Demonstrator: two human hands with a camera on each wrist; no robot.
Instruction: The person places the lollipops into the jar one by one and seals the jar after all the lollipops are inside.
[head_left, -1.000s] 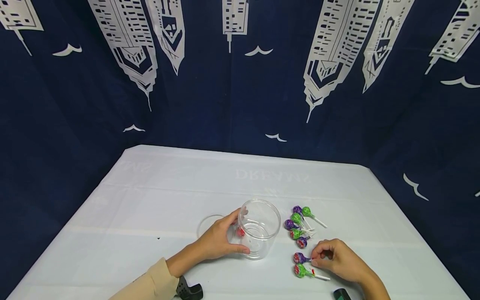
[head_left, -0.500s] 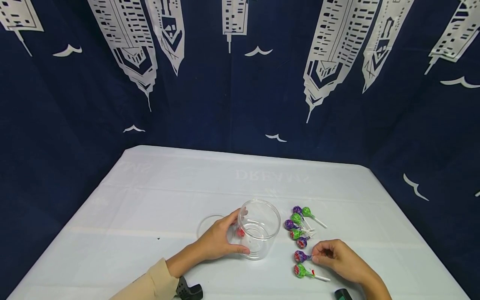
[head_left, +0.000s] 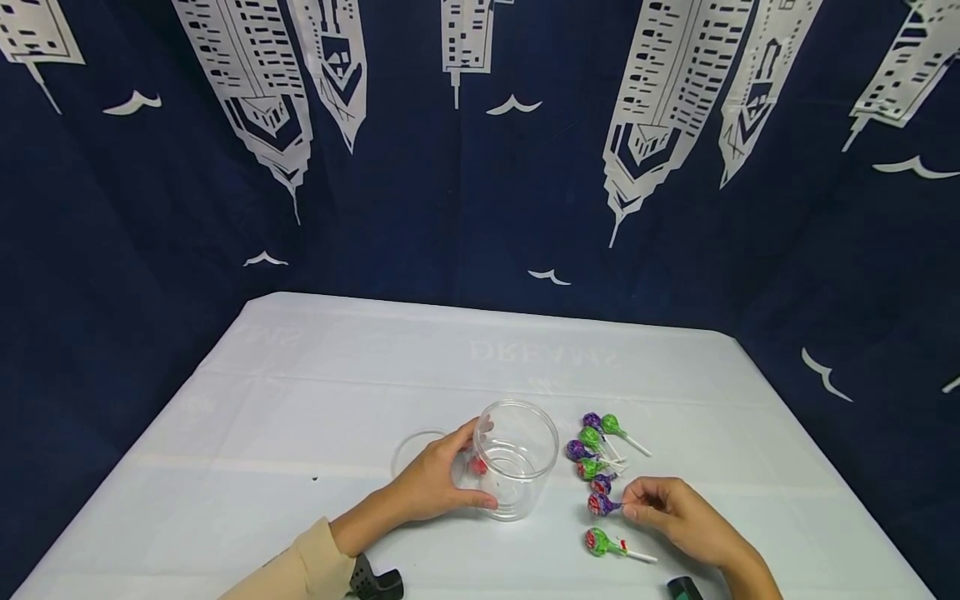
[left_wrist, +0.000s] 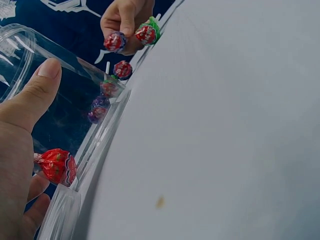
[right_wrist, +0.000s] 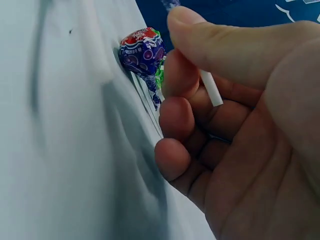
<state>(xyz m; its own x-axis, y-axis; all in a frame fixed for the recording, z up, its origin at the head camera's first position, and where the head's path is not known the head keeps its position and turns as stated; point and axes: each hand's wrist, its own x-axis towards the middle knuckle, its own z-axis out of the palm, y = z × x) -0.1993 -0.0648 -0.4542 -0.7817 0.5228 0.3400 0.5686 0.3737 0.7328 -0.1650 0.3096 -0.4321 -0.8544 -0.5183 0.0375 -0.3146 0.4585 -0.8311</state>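
Observation:
My left hand point(head_left: 431, 483) grips a clear plastic jar point(head_left: 525, 487) that stands upright, with the thumb on its near side and fingers round the far side. Between palm and jar shows a red-wrapped lollipop point(left_wrist: 57, 166), close to a round clear lid point(head_left: 399, 450). Thumb and index finger of my right hand point(head_left: 678, 517) pinch the white stick point(right_wrist: 211, 89) of a purple-wrapped lollipop point(head_left: 602, 505). Its round head points left toward the jar, just in front of a row of several purple and green lollipops point(head_left: 590, 470). A single green lollipop point(head_left: 600, 542) lies nearer the front.
White cloth covers the table point(head_left: 300, 392), and a dark blue curtain point(head_left: 420, 192) with a white skyline print hangs behind it. Black wrist devices show at the left wrist point(head_left: 378, 583) and the right wrist point(head_left: 682, 588). A small dark speck point(head_left: 315, 478) lies left of the lid.
My right hand has shifted the purple lollipop slightly away from me, from beside the single green one up to the row. The left hand and jar have stayed put.

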